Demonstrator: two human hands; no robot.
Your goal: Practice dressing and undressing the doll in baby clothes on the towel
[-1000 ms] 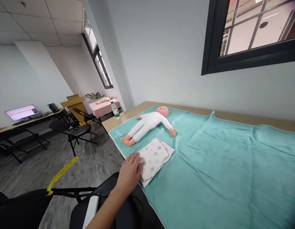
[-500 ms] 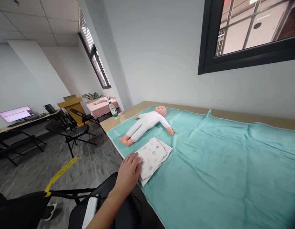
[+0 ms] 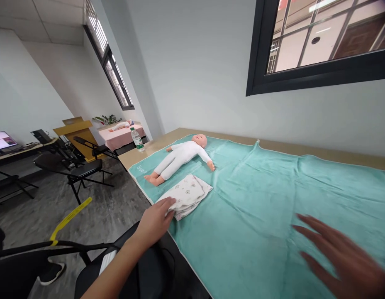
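My left hand (image 3: 157,216) is at the near left end of a folded white cloth (image 3: 188,193) printed with small animal figures. Its fingers lie over the cloth's edge, closed on it, with the thumb lower down. My right hand (image 3: 338,257) hovers over the right part of a green blanket (image 3: 248,232), fingers spread, holding nothing and slightly blurred. Just beyond the cloth a baby doll (image 3: 183,153) in a white bodysuit lies on its back, its head toward the wall and its feet toward the table's left edge.
A water bottle (image 3: 137,139) stands at the table's far left corner. Below the near edge is a black chair (image 3: 149,270). Further back are another folding chair (image 3: 85,169), a wooden lectern (image 3: 76,135) and a pink-covered table (image 3: 119,137) bearing a second doll.
My right hand has come into view at the lower right. The cloth's near end is now bunched at my left hand. The view has shifted to the right.
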